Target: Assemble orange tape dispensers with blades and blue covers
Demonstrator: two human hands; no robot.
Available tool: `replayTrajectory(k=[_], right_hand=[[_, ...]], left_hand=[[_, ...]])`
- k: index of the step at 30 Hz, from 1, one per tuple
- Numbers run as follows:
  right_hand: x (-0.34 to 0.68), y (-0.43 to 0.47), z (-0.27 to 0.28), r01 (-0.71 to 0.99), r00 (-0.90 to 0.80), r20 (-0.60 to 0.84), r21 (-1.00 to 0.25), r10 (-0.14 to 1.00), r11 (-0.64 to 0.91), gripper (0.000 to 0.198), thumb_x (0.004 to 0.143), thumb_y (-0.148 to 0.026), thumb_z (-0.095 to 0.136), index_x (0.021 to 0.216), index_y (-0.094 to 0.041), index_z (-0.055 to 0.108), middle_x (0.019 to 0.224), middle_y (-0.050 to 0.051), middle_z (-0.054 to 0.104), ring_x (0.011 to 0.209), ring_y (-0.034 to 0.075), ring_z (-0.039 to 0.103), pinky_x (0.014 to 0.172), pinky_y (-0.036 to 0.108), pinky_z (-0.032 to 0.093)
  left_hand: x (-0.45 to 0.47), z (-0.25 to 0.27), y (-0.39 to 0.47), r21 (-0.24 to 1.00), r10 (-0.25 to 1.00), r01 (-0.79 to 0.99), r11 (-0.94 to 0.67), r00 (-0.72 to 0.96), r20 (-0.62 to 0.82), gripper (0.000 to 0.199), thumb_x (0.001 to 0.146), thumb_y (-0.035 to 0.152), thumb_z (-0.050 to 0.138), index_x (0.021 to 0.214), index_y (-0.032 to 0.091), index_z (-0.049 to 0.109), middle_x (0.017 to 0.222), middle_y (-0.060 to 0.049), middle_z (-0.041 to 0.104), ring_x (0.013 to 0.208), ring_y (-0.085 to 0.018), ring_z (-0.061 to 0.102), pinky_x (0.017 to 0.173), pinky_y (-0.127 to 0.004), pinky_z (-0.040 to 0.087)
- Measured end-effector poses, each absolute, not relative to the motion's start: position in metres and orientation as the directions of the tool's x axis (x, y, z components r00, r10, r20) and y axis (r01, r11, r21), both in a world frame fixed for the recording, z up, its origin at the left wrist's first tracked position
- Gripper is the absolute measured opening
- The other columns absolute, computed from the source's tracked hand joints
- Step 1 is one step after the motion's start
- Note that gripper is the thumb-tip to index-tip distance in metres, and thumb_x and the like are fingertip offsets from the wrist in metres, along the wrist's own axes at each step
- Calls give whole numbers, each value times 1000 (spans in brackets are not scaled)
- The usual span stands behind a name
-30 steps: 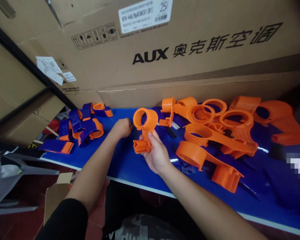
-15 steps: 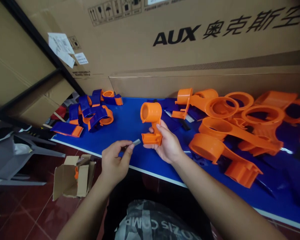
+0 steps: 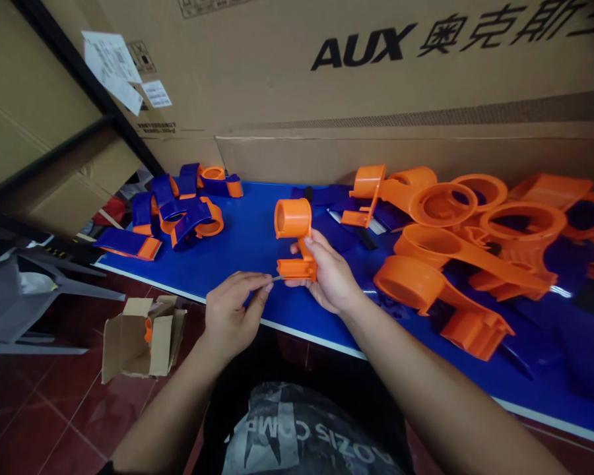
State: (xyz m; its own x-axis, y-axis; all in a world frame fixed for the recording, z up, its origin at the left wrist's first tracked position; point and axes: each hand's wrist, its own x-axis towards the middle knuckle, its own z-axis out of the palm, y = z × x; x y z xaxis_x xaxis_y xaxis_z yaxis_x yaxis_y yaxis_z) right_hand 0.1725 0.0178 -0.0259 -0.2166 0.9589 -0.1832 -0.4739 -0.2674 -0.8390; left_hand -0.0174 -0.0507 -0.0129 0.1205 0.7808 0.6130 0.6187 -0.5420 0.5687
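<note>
The single head-worn view faces forward and down, close enough that the forearms (image 3: 426, 376) fill the lower left and lower right and the hands (image 3: 331, 274) sit near the centre of the frame. The wearer's shirt (image 3: 307, 429) shows at bottom centre, the surface (image 3: 247, 247) slants across the middle, down toward the right, a carton (image 3: 277, 86) fills the top and tiled floor (image 3: 74, 409) the lower left

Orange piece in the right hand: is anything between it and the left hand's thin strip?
Nothing visible. The left hand holds the thin grey strip with its tip at the lower end of the orange piece in the right hand; I can't tell whether they touch.
</note>
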Motion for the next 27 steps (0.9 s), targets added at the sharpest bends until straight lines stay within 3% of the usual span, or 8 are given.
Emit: replayTrajectory(k=[9, 14, 21, 27], right_hand=[[171, 17, -24, -443, -192, -159, -866, 968, -230, 35, 94, -50, 67, 121, -27, 61, 97, -2, 57, 58, 11, 65, 46, 27, 63], [169, 17, -25, -444, -187, -171, -863, 967, -239, 33, 93, -49, 68, 117, -27, 61, 96, -2, 57, 62, 11, 65, 46, 26, 61], [168, 18, -26, -459, -183, -169, -857, 969, -236, 27, 93, -48, 68, 109, -27, 62, 95, -3, 58, 61, 12, 64, 46, 26, 60], [168, 18, -27, -458, -173, -174, -857, 969, -235, 27, 92, -47, 69, 111, -29, 63, 96, -3, 57, 61, 12, 63, 46, 27, 61]], left_hand=[[-18, -11, -48, 550, 761, 619, -560, 123, 637, 10, 98, 20, 71, 104, 24, 78, 102, -6, 85, 96, -20, 82, 88, -35, 67], [-13, -9, -44, 523, 740, 591, -614, 201, 642, 11, 99, 20, 71, 106, 24, 77, 102, -5, 85, 95, -19, 81, 91, -36, 65], [-9, -1, -38, 491, 728, 587, -643, 273, 629, 12, 101, 22, 69, 112, 22, 75, 98, -6, 83, 87, -17, 77, 83, -31, 62], [-9, 4, -35, 510, 743, 590, -626, 252, 620, 3, 99, 23, 73, 100, 21, 73, 89, -3, 78, 81, -15, 72, 78, -28, 58]])
